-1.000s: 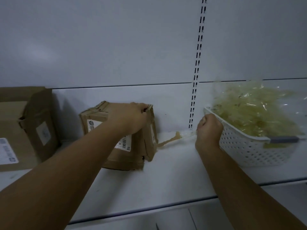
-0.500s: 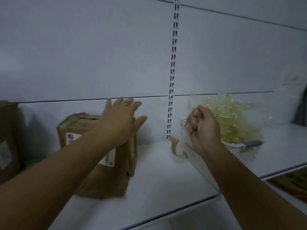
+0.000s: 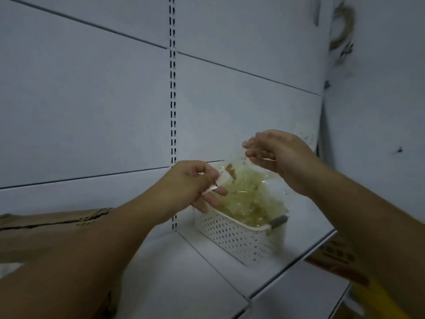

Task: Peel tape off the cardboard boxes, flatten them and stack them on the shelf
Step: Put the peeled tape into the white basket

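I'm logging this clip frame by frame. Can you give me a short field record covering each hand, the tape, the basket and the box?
left hand: pinches one end of the clear tape strip
right hand: at the strip's other end, above the basket; grip unclear
basket: white, perforated, on the shelf
crumpled tape: fills the basket
cardboard box: far left on the shelf, no hand on it

You've got a white shelf (image 3: pixel 184 284) carrying a perforated white basket (image 3: pixel 239 240) directly below your right hand (image 3: pixel 280 155), and a cardboard box (image 3: pixel 41 233) lower left of your left hand (image 3: pixel 188 183).
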Demonstrator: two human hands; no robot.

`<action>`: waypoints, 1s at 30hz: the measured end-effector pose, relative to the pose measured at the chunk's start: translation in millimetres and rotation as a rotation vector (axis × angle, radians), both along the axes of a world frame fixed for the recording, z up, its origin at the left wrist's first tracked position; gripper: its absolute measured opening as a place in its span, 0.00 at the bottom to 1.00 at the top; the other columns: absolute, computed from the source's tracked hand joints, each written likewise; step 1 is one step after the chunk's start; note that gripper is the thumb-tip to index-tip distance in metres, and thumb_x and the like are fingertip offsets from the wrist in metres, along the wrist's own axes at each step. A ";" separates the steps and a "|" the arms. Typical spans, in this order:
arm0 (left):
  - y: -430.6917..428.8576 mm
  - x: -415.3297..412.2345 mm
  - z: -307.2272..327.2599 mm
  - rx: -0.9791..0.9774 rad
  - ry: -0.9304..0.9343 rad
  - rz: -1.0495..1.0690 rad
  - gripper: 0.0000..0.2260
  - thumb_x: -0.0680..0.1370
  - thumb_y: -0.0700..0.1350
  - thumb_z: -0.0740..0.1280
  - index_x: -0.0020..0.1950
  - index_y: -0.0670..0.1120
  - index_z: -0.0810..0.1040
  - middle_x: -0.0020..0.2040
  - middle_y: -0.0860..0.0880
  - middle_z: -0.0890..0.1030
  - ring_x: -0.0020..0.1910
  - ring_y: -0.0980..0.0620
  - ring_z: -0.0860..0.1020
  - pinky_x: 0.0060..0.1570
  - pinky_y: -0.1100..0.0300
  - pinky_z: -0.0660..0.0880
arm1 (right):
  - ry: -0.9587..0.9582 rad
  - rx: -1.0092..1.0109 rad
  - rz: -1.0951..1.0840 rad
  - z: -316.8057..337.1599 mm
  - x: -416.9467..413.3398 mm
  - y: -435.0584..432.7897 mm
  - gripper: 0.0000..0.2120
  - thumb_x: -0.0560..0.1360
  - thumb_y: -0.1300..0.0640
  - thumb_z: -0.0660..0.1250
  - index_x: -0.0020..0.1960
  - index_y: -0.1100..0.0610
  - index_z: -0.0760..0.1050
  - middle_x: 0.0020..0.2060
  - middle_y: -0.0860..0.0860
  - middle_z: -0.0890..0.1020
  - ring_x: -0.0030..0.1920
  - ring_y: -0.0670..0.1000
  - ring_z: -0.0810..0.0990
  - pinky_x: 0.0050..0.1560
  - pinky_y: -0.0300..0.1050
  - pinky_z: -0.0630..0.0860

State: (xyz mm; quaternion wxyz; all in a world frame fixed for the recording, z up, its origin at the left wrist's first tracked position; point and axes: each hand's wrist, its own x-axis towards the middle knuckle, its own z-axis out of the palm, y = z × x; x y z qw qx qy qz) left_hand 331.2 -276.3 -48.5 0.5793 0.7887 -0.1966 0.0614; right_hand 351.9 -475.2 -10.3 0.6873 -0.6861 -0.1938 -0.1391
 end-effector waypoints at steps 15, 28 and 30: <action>-55.3 116.4 -1.4 0.084 -0.082 0.482 0.09 0.77 0.41 0.62 0.51 0.42 0.81 0.39 0.48 0.79 0.39 0.50 0.77 0.39 0.59 0.73 | 0.247 -0.456 -0.136 -11.5 96.1 -28.4 0.11 0.74 0.70 0.61 0.55 0.73 0.74 0.35 0.59 0.80 0.37 0.54 0.80 0.55 0.52 0.77; -76.5 163.5 -73.8 0.727 -0.075 0.234 0.20 0.81 0.56 0.51 0.69 0.49 0.70 0.70 0.47 0.71 0.66 0.49 0.68 0.68 0.48 0.60 | -0.180 -1.187 0.071 -86.4 141.9 -46.3 0.16 0.79 0.58 0.53 0.55 0.57 0.79 0.49 0.53 0.81 0.47 0.52 0.77 0.48 0.45 0.73; -73.3 159.2 -75.0 0.698 0.015 0.222 0.20 0.81 0.57 0.51 0.66 0.50 0.73 0.68 0.47 0.73 0.64 0.50 0.70 0.68 0.48 0.61 | -0.147 -1.124 0.128 -91.5 144.3 -46.7 0.15 0.80 0.57 0.53 0.55 0.56 0.78 0.49 0.53 0.81 0.47 0.52 0.78 0.48 0.44 0.74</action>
